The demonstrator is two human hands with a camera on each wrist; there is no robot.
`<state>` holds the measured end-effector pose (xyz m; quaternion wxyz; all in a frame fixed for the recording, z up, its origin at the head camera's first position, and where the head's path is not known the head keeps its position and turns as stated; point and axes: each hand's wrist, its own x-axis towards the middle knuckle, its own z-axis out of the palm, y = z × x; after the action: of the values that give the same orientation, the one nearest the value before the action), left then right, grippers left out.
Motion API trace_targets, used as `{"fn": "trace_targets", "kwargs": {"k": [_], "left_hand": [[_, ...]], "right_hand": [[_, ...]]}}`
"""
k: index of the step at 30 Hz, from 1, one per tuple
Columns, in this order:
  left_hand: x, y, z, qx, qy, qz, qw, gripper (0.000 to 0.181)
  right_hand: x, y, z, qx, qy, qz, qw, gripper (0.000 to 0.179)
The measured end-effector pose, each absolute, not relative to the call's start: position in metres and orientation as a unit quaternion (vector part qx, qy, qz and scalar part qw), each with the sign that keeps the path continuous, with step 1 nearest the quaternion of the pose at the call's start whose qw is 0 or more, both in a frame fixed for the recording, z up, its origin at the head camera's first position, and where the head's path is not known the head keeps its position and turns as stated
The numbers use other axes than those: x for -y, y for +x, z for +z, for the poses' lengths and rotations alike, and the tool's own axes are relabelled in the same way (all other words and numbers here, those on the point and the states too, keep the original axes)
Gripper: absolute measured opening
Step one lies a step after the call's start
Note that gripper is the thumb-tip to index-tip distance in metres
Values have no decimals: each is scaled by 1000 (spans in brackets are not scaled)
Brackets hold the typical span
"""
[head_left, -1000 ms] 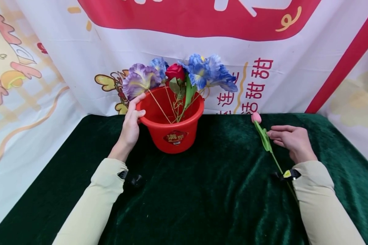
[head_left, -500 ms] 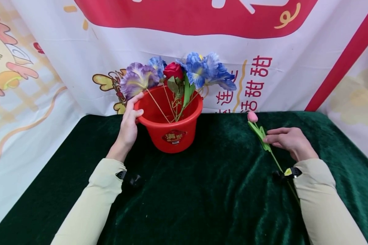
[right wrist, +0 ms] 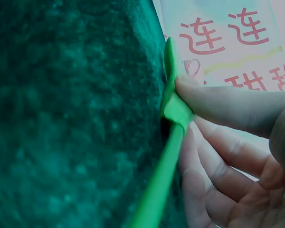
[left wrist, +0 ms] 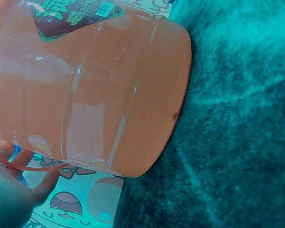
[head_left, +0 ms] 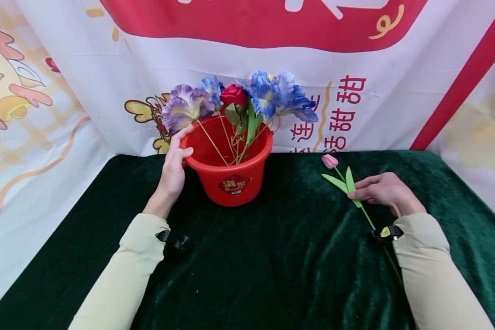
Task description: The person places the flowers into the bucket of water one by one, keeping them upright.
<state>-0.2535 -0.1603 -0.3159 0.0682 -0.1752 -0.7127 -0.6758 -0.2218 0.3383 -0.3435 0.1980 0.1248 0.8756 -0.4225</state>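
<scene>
A red plastic bucket stands toward the back of the table, left of centre. My left hand grips its left rim, thumb outside the near edge. In the bucket lean a purple iris, a red rose and blue irises, stems crossing inside. On the right, my right hand pinches a pink tulip at its green leaves. The right wrist view shows thumb and fingers on either side of the leaf base. The tulip's stem runs back under the right wrist.
Dark green velvet cloth covers the table. A printed white and red curtain hangs right behind the bucket and along the sides. Small black cameras sit at both wrists.
My right thumb and fingers have closed on the tulip's leaves. Its bloom has swung left and its leaves have turned and spread. The left hand and bucket stay as they were.
</scene>
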Motion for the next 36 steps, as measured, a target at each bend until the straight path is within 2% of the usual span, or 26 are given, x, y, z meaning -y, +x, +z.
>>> {"fn": "trace_targets", "kwargs": {"k": [14, 31, 33, 36], "left_hand": [[160, -254, -316, 709, -179, -679, 68, 62], [160, -254, -316, 704, -181, -683, 71, 63], [160, -254, -316, 705, -181, -682, 71, 63], [160, -255, -316, 704, -182, -683, 72, 63]], "right_hand": [[-326, -221, -336, -824, 139, -512, 198, 68], [-317, -220, -323, -747, 138, -621, 192, 39], [-313, -220, -321, -745, 137, -629, 177, 41], [-305, -219, -316, -739, 139, -643, 146, 55]]}}
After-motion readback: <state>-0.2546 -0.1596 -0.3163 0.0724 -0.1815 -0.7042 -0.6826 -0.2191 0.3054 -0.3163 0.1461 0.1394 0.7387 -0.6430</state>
